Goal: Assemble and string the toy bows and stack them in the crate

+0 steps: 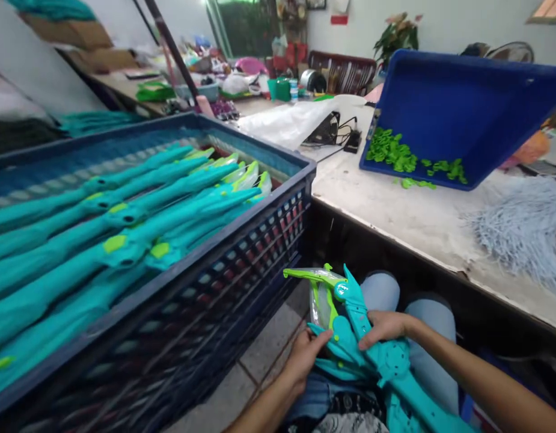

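A jointed teal plastic piece [397, 364] with lime-green tips and clear plastic parts lies across my lap. My left hand [307, 352] pinches one of its pointed teal arms, thumb on top. My right hand [384, 328] grips another teal arm near the round joint, with the thumb and fingers around it. The lime-green end [318, 275] points up and left, away from both hands. To the left, several similar teal pieces [137, 213] lie in rows inside a dark blue crate. Part of the held piece is hidden by my hands and arms.
The perforated crate [241, 264] fills the left side, its rim above my lap. Ahead runs a white tabletop [350, 192] bearing a tilted blue bin [444, 114] with small green parts [392, 150], and pale blue stringy material [523, 228]. A small black fan [325, 129] stands behind.
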`<state>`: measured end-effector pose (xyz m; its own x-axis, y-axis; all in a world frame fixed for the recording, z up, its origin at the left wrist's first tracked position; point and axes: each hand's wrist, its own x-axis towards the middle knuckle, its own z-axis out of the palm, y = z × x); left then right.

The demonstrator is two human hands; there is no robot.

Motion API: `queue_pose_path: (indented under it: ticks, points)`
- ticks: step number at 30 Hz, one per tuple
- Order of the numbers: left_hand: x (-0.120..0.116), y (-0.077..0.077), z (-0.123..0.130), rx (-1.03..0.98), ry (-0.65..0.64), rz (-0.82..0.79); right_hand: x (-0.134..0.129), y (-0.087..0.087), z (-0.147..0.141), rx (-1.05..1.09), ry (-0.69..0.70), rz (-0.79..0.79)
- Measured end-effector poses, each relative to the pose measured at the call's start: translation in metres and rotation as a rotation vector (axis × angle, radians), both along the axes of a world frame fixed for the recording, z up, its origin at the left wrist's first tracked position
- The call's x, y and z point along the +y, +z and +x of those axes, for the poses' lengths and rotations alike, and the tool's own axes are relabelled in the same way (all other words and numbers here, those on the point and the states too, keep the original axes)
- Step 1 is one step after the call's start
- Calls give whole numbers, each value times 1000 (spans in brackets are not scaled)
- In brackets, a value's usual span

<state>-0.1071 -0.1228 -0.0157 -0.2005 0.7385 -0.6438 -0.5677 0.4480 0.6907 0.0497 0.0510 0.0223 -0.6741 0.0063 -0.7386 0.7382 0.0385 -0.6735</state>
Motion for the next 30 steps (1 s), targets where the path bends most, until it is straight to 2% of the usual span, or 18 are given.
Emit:
queue_pose_path:
  ticks: [4,6,9,14,15,17,19,21,22,24,26,30]
  points:
    - [-13,-9,-7,103,11,-59,-20,21,7,-171,92,724]
    - [-12,-8,-11,175,-39,-89,-33,25,18,-157,103,901]
    - [-4,-4,-11,240,-70,-89,-39,20,36,-29,110,902]
    - [0,-8,-6,355,-102,-79,-8,7,58,90,75,905]
    - [-5,-10,-8,442,-116,-87,-3,5,62,90,65,892]
    - [-20,-11,-13,740,-115,-55,1,3,67,100,54,848]
    - [-36,-5,-19,1130,-163,103,1,2,71,101,55,822]
    - [-45,6,-18,1428,-379,373,0,2,72,89,79,866]
    - [-45,11,-15,1504,-536,508,0,2,72,81,99,915]
    - [-32,22,-2,1529,-840,691,5,2,72,84,139,1047]
    - [-8,28,15,1461,-1036,740,13,-1,73,105,149,1176]
    - [47,37,38,1372,-1208,635,22,-18,86,118,91,1298]
